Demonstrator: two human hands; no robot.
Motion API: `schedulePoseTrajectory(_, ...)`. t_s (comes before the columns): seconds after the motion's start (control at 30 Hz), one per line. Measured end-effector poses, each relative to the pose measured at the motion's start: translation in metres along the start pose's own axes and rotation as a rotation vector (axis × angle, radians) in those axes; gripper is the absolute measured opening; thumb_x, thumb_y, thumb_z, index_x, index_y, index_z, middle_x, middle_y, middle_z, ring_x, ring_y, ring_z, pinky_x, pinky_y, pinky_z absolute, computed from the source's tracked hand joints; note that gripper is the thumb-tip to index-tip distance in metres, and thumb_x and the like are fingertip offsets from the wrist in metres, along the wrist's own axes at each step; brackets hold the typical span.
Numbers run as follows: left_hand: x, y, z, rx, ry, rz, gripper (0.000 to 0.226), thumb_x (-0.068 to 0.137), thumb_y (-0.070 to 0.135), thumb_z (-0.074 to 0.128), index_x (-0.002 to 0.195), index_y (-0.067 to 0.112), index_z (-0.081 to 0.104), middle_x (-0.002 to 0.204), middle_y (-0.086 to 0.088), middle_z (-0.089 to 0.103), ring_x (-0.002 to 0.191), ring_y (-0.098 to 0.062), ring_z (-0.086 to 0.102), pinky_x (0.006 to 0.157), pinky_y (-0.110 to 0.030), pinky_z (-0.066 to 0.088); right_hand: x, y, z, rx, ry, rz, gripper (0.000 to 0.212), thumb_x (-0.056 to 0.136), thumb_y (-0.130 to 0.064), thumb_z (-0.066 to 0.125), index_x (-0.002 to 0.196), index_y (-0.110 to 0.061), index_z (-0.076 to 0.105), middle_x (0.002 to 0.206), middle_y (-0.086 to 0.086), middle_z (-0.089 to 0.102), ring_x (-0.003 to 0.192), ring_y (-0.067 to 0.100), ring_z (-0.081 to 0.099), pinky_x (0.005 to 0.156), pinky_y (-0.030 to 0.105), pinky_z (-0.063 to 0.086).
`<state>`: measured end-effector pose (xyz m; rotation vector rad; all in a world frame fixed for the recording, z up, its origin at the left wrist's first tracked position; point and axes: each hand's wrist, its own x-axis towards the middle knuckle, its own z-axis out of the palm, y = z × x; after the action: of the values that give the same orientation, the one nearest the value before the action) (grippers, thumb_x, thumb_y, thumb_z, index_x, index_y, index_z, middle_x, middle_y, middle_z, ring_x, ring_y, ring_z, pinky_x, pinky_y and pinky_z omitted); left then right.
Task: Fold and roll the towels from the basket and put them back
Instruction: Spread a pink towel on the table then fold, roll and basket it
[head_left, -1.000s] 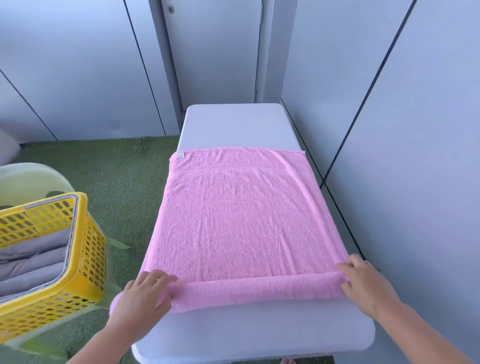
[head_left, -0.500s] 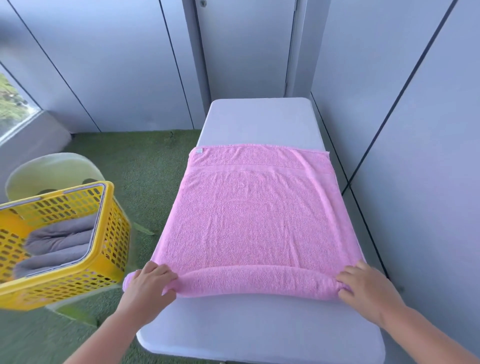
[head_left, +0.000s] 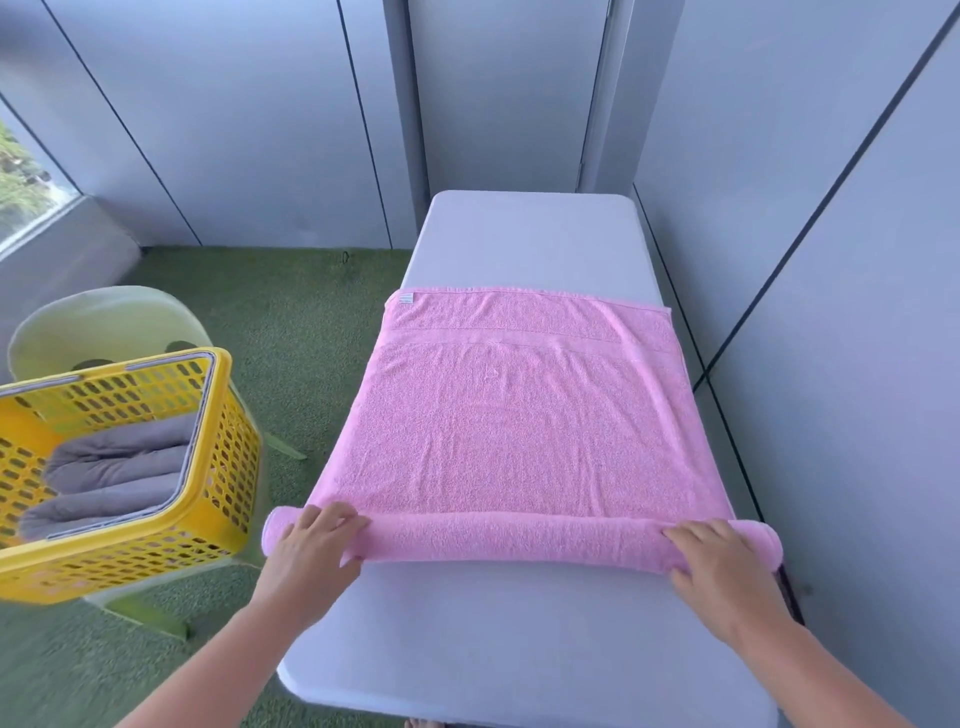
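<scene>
A pink towel (head_left: 519, 426) lies flat across the grey table (head_left: 524, 239), its near edge wound into a thick roll that spans the table's width. My left hand (head_left: 311, 545) grips the roll's left end, fingers curled over the top. My right hand (head_left: 719, 564) grips the roll near its right end in the same way. The yellow perforated basket (head_left: 228, 467) stands at the left, with rolled grey towels (head_left: 119, 467) lying inside it.
The basket sits on a pale green plastic chair (head_left: 104, 322) on green artificial turf (head_left: 291, 322). Grey wall panels close in behind the table and along its right side. The table's near part (head_left: 519, 634) is bare.
The roll has grown thicker and travelled farther up the towel under both hands. The camera has shifted, so the table and basket sit more to the right in view.
</scene>
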<state>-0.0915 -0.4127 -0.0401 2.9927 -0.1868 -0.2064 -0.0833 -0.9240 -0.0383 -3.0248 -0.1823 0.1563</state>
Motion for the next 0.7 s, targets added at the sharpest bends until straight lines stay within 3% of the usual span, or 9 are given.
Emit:
schedulePoseTrajectory(0.07,0.005,-0.001,0.001,0.014,0.034,-0.003,0.032,0.077,0.042,0.067,0.106,0.031,0.072,0.102,0.014,0.053,0.092,-0.018,0.048,0.070,-0.038,0.049,0.004,-0.001,-0.004,-0.044,-0.006,0.001,0.033,0.058,-0.021,0.081,0.091,-0.026,0.074,0.085,-0.014,0.067,0.083,0.021,0.056,0.067,0.038,0.050)
schedulePoseTrajectory(0.17,0.009,0.003,-0.005,-0.007,0.089,0.026,0.033,0.076,0.048,0.044,0.080,0.030,0.071,0.089,0.012,0.047,0.082,-0.018,0.043,0.064,-0.036,0.046,0.006,-0.003,-0.013,-0.112,0.027,-0.025,0.012,0.058,-0.030,0.076,0.062,-0.029,0.065,0.069,-0.016,0.051,0.073,0.018,0.050,0.057,0.032,0.040)
schedulePoseTrajectory(0.27,0.012,0.007,-0.007,-0.010,0.095,0.005,0.036,0.079,0.046,0.037,0.071,0.027,0.067,0.085,0.010,0.042,0.080,-0.019,0.044,0.059,-0.035,0.046,0.008,-0.008,-0.023,-0.039,-0.016,0.021,0.028,0.067,-0.023,0.075,0.052,-0.027,0.052,0.072,-0.013,0.038,0.070,0.019,0.050,0.055,0.029,0.032)
schedulePoseTrajectory(0.37,0.017,0.009,-0.006,-0.080,0.106,-0.070,0.031,0.082,0.039,0.046,0.101,0.034,0.069,0.092,0.010,0.047,0.091,-0.019,0.053,0.056,-0.037,0.050,0.016,-0.008,-0.023,0.082,-0.042,0.110,0.016,0.086,-0.014,0.058,0.086,-0.028,0.065,0.091,-0.007,0.049,0.082,0.021,0.056,0.063,0.034,0.041)
schedulePoseTrajectory(0.43,0.020,0.011,-0.006,-0.160,0.145,-0.096,0.024,0.087,0.027,0.056,0.109,0.034,0.063,0.100,0.011,0.051,0.097,-0.019,0.056,0.057,-0.038,0.052,0.017,-0.008,-0.022,0.123,-0.037,0.106,0.033,0.084,-0.006,0.056,0.107,-0.028,0.060,0.103,-0.006,0.052,0.091,0.023,0.058,0.069,0.037,0.045)
schedulePoseTrajectory(0.5,0.021,0.012,-0.008,-0.213,0.174,-0.104,0.019,0.088,0.017,0.058,0.103,0.030,0.061,0.103,0.012,0.052,0.098,-0.019,0.057,0.057,-0.038,0.051,0.018,-0.007,-0.020,0.128,-0.025,0.069,0.038,0.080,-0.001,0.056,0.106,-0.028,0.056,0.105,-0.008,0.054,0.096,0.024,0.056,0.070,0.035,0.043)
schedulePoseTrajectory(0.57,0.021,0.010,-0.008,-0.214,0.176,-0.072,0.018,0.085,0.023,0.055,0.101,0.029,0.061,0.106,0.014,0.052,0.101,-0.016,0.054,0.059,-0.036,0.051,0.018,-0.007,-0.019,0.079,-0.047,0.048,0.043,0.074,-0.003,0.062,0.113,-0.023,0.060,0.112,-0.009,0.059,0.103,0.022,0.054,0.077,0.032,0.045)
schedulePoseTrajectory(0.63,0.021,0.006,-0.008,-0.186,0.116,-0.023,0.034,0.078,0.034,0.057,0.111,0.031,0.061,0.115,0.018,0.053,0.110,-0.013,0.049,0.070,-0.036,0.053,0.018,-0.006,-0.017,0.014,-0.077,0.040,0.057,0.063,-0.011,0.073,0.119,-0.020,0.065,0.117,-0.010,0.064,0.107,0.021,0.056,0.085,0.034,0.051)
schedulePoseTrajectory(0.7,0.023,0.001,-0.006,-0.125,0.059,0.009,0.049,0.072,0.040,0.063,0.121,0.035,0.058,0.121,0.019,0.053,0.115,-0.014,0.047,0.081,-0.037,0.052,0.021,-0.002,-0.011,-0.023,-0.040,0.019,0.060,0.053,-0.015,0.080,0.112,-0.023,0.070,0.107,-0.013,0.068,0.100,0.019,0.059,0.077,0.035,0.054)
